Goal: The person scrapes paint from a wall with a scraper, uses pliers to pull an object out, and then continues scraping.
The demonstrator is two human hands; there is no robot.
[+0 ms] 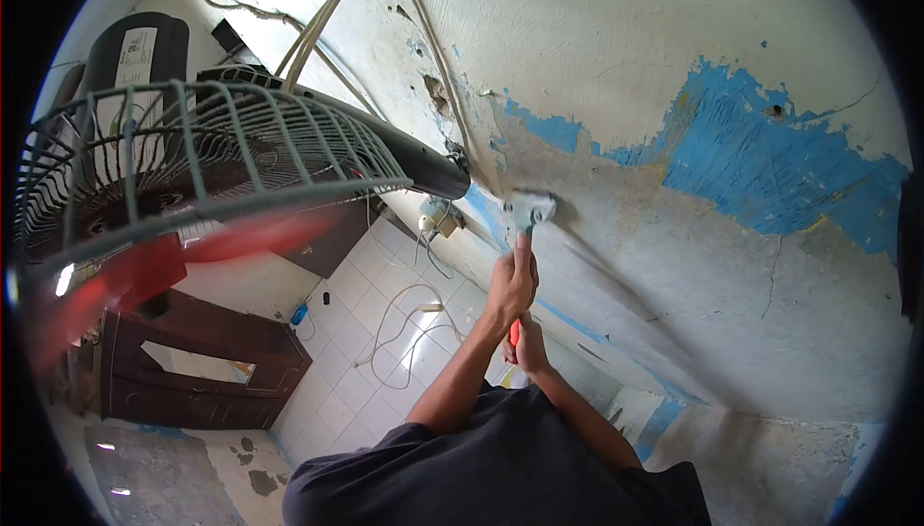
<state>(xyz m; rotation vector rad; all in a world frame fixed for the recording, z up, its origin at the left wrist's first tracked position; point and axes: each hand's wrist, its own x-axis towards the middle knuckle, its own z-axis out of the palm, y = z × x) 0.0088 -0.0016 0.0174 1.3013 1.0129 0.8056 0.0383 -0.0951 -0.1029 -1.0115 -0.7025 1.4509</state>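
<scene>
A scraper (531, 206) with a broad metal head rests against the wall (616, 228), on a patch of bare grey plaster. Closed around its upper handle is my left hand (514, 285), with the thumb stretched along it toward the head. My right hand (527, 348) grips the lower end, where part of the orange handle (515, 333) shows. Right of the scraper, blue paint (770, 160) remains in a ragged patch between off-white paint above and grey plaster below. Most of the handle is hidden by my fingers.
A caged fan (212, 160) with blurred red blades stands close on the left. Cables (327, 21) run along the wall. A wall socket with plugs (438, 220) sits below the scraper. A loose cord (409, 333) lies on white floor tiles, near a dark wooden cabinet (202, 367).
</scene>
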